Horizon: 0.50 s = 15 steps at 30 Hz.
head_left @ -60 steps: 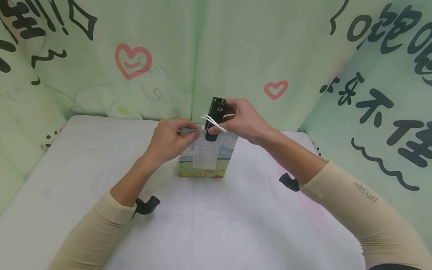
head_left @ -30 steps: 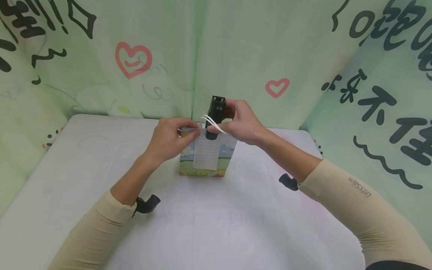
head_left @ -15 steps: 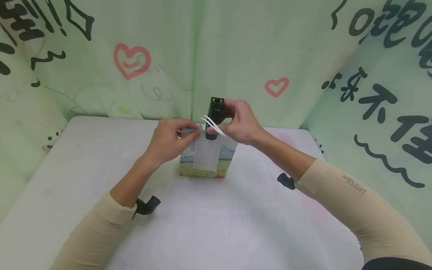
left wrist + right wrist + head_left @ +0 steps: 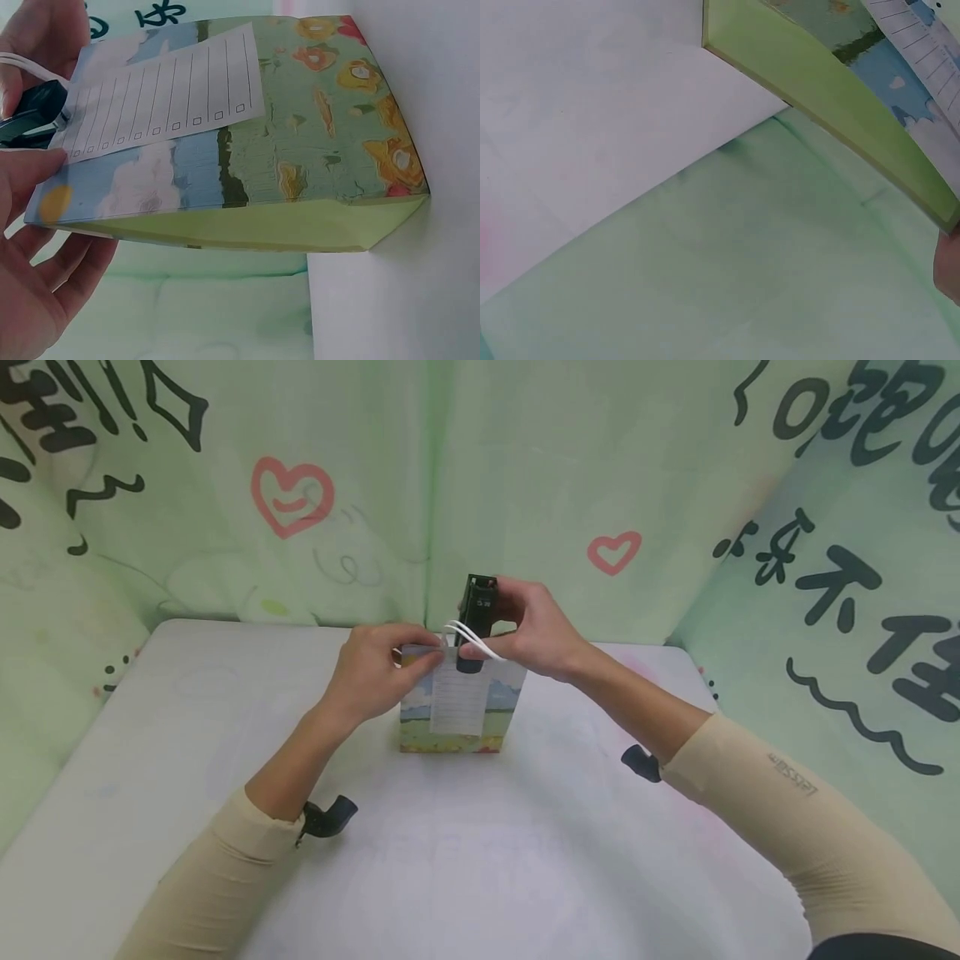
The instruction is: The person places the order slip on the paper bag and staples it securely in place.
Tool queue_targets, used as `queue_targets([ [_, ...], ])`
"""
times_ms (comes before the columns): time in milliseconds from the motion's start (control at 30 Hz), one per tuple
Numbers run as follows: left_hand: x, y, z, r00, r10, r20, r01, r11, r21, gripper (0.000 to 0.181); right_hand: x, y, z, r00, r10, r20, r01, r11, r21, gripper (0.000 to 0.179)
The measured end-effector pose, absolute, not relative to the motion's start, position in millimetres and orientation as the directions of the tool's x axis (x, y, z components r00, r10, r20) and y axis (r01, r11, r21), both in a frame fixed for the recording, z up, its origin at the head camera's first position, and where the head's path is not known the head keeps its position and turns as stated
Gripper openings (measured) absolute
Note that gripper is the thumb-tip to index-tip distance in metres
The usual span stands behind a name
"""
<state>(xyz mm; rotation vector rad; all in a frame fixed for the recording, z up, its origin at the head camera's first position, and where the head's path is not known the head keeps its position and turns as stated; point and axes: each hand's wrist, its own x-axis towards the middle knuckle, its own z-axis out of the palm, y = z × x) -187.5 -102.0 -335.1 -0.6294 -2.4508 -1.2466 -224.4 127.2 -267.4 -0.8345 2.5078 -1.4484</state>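
A paper gift bag [image 4: 506, 697] with a painted landscape stands upright on the table. Against its front hangs a lined checklist sheet [image 4: 161, 101] with small boxes, its top at the bag's rim. My left hand [image 4: 378, 668] pinches the sheet and the rim together, thumb in front and fingers behind. From the right, my right hand [image 4: 536, 631] grips a black stapler [image 4: 478, 610], held nearly upright over the rim and the sheet's top edge. White cord handles [image 4: 474, 639] cross in front of the stapler. The right wrist view shows only a sliver of fingers [image 4: 949, 270] below the bag's corner.
The white table [image 4: 420, 860] ends just behind the bag. A green curtain [image 4: 517, 468] with drawn hearts and black lettering hangs along the back and sides. Black wrist mounts [image 4: 328, 817] stick out from both beige sleeves [image 4: 780, 810].
My right hand and the stapler have shifted slightly left, and the stapler stands a little more upright. The left hand keeps its pinch, and the bag has hardly moved.
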Motion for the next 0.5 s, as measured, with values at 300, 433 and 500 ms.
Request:
queue_targets([
  [300,-188,-103,-335,-0.861,0.246,0.445,0.504,0.528,0.684,0.016,-224,127,-264,-0.849,-0.516,0.117,-0.351,0.383,-0.855,0.044],
  [433,-187,-103,-335,-0.864,0.252,0.437,0.501,0.531,0.684,0.015,-225,129,-258,-0.852,-0.508,0.123,-0.339,0.359,-0.87,0.047],
  [500,-188,-103,-335,-0.865,0.252,0.435,0.499,0.531,0.685,0.015,-226,130,-254,-0.854,-0.498,0.148,-0.341,0.323,-0.883,0.045],
])
